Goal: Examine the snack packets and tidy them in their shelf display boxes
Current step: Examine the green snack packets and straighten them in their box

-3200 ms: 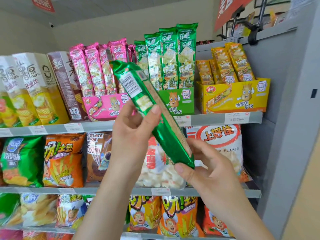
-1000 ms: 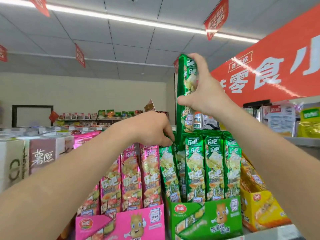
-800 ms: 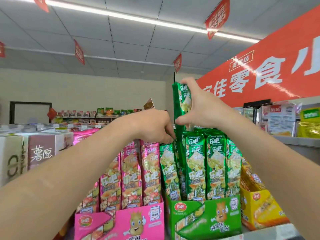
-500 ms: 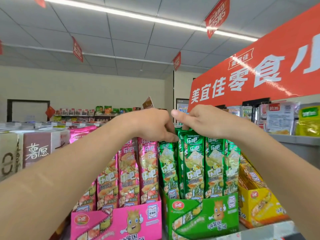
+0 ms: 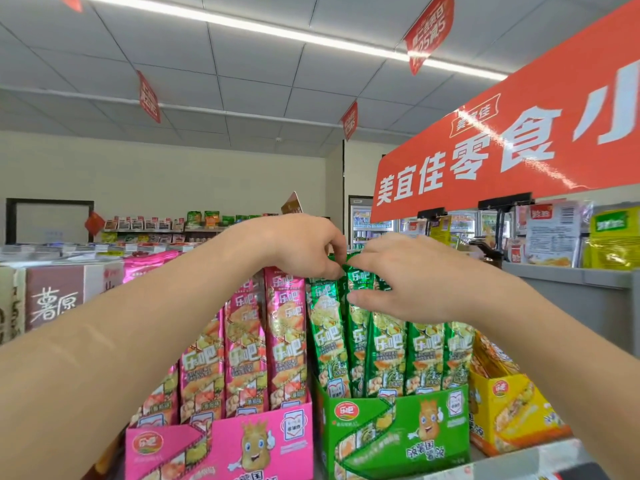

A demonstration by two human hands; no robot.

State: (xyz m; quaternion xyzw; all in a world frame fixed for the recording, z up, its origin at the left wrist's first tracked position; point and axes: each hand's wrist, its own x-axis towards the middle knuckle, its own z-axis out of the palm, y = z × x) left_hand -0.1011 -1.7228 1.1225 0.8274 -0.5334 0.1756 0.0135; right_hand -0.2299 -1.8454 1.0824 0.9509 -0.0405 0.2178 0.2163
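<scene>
head view: green packets [image 5: 388, 351] stand upright, long axis vertical.

A grey metal shelf [image 5: 519, 462], seen only as a blurred strip of its front edge at lower right, carries three cardboard display boxes in a row. The pink cardboard display box [image 5: 221, 445] stands just beside the green cardboard display box [image 5: 398, 427], with the yellow cardboard display box [image 5: 512, 410] to its right, each holding upright foil packets: pink foil packets [image 5: 242, 341], green foil packets [image 5: 388, 348], yellow foil packets [image 5: 491, 355]. Left of the pink box stands a tall brown-and-white carton [image 5: 52, 299].
</scene>
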